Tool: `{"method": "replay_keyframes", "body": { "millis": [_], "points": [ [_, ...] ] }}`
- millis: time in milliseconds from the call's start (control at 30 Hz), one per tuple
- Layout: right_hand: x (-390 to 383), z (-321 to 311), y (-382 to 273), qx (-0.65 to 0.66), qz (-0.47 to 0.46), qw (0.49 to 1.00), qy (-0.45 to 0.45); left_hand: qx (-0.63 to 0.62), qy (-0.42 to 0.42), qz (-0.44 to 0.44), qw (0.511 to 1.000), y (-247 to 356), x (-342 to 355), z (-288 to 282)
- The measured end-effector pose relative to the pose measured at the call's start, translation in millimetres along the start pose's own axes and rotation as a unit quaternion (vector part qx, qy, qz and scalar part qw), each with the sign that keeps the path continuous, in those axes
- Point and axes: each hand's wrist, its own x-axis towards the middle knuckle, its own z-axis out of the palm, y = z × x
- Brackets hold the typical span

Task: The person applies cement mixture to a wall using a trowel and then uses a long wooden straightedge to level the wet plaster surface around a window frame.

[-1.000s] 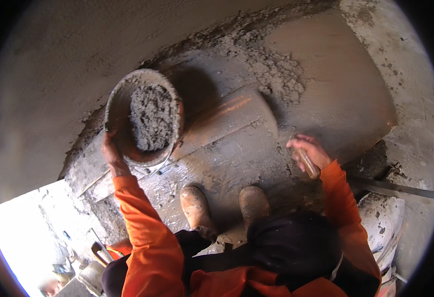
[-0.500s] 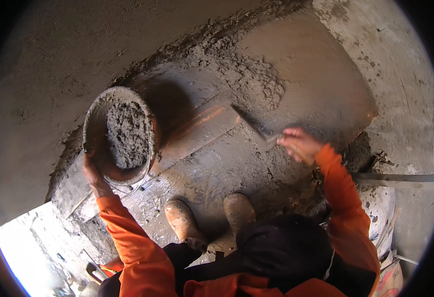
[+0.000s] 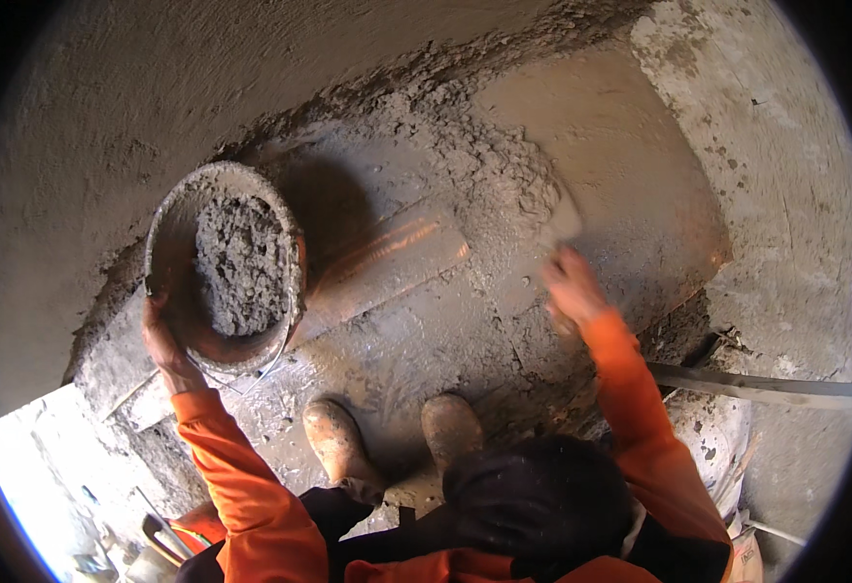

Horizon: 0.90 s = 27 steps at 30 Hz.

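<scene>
My left hand (image 3: 161, 340) grips the near left side of a round bucket (image 3: 156, 233), tilted toward me. Inside it lies lumpy grey mortar (image 3: 241, 262). My right hand (image 3: 573, 287) is closed round the handle of a trowel, whose blade (image 3: 564, 218) rests flat against the right edge of a mortar heap (image 3: 508, 175). The handle is mostly hidden under my fingers, and the hand is slightly blurred. Under the heap spreads a wet, mortar-smeared surface (image 3: 397, 335). A flat board (image 3: 411, 255) with a wet shine lies between bucket and heap.
A wall of grey plaster (image 3: 105, 126) rises along the far left, and a pale spotted wall (image 3: 776, 155) on the right. My muddy boots (image 3: 338, 442) stand at the near middle. A wooden bar (image 3: 756, 386) juts in from the right; tools (image 3: 163, 539) lie at lower left.
The trowel has swung from the heap's near left side to its right edge, its blade now pointing away from me. The left hand still holds the bucket, and the whole view has shifted slightly.
</scene>
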Motion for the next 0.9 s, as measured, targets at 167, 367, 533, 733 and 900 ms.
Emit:
{"method": "replay_keyframes", "body": {
  "millis": [167, 367, 533, 733, 900],
  "points": [
    [67, 26, -40, 0.158, -0.043, 0.98, -0.11, 0.004, -0.004, 0.023, 1.0, 1, -8, 18],
    [60, 21, -43, 0.161, -0.075, 0.974, -0.139, 0.006, 0.082, 0.045, 0.996, -4, -6, -4],
    [46, -17, -36, 0.094, -0.09, 0.979, -0.158, -0.021, 0.116, 0.078, 0.99, 22, -53, 61],
    [19, -43, -31, 0.166, -0.088, 0.97, -0.155, -0.042, 0.143, 0.063, 0.987, 29, -72, 68],
    [-35, -52, -96, 0.064, -0.264, 0.947, -0.169, -0.095, 0.114, 0.089, 0.985, 34, -84, 93]
  ]
}}
